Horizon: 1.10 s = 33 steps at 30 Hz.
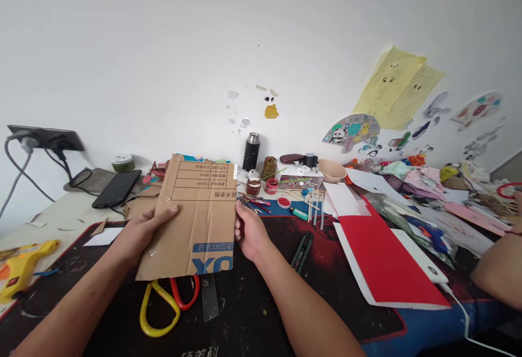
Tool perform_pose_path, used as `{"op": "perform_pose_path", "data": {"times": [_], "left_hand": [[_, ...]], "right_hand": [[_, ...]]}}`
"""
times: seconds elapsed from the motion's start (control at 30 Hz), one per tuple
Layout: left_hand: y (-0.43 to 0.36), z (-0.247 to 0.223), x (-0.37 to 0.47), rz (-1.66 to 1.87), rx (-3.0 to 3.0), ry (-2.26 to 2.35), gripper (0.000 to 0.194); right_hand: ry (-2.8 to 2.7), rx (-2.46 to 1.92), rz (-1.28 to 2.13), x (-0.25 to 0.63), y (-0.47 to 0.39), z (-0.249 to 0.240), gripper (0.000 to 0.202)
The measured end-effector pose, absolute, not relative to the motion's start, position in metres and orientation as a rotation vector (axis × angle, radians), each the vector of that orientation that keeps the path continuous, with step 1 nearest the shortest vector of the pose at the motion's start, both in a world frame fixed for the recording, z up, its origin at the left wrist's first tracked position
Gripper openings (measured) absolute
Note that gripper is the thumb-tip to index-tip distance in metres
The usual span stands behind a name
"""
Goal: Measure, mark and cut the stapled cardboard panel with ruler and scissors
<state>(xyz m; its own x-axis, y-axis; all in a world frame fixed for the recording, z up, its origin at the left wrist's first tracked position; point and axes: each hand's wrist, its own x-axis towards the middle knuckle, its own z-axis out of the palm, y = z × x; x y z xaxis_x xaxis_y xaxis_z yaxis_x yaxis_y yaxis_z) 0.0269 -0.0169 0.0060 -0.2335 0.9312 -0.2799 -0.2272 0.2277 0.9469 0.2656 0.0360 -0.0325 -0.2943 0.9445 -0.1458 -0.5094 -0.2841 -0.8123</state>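
A piece of brown cardboard point(196, 221) with printed lines and blue lettering is held up in front of me, tilted over the dark mat. My left hand point(149, 232) grips its left edge, thumb lying across the printed face and the other fingers hidden behind. At the right edge, my right hand point(250, 229) pinches the cardboard, its fingers curled. Below the cardboard, the yellow and red handles of scissors point(160, 313) stick out, the blades hidden. A clear ruler-like strip point(210, 300) lies beside them. To the right rests a dark green utility knife point(302, 251).
A yellow glue gun point(28, 267) and a black phone point(117, 188) lie to the left. At the back stand a black thermos point(252, 151) and small jars. Red paper point(387, 254) and a white device with a cable lie right, near another person's arm point(499, 262).
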Motion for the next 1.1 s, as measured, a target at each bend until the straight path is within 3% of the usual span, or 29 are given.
{"op": "perform_pose_path", "data": {"times": [0.23,0.5,0.63,0.83,1.1], "left_hand": [[-0.014,0.008,0.026,1.255,0.676,1.363,0.073],[-0.005,0.013,0.007,1.534,0.446,1.431,0.037],[-0.002,0.018,-0.001,1.624,0.376,1.407,0.044],[-0.001,0.009,0.000,1.619,0.367,1.377,0.043],[0.003,0.002,-0.007,1.638,0.385,1.298,0.043]], "right_hand": [[-0.845,-0.781,1.770,0.267,0.036,-0.031,0.069],[-1.008,-0.771,1.754,0.266,0.029,-0.026,0.062],[-1.315,-0.890,1.577,0.264,0.025,-0.033,0.052],[-1.992,-1.084,1.012,0.261,0.016,-0.039,0.015],[-2.474,-1.233,0.743,0.254,0.005,-0.036,0.037]]}}
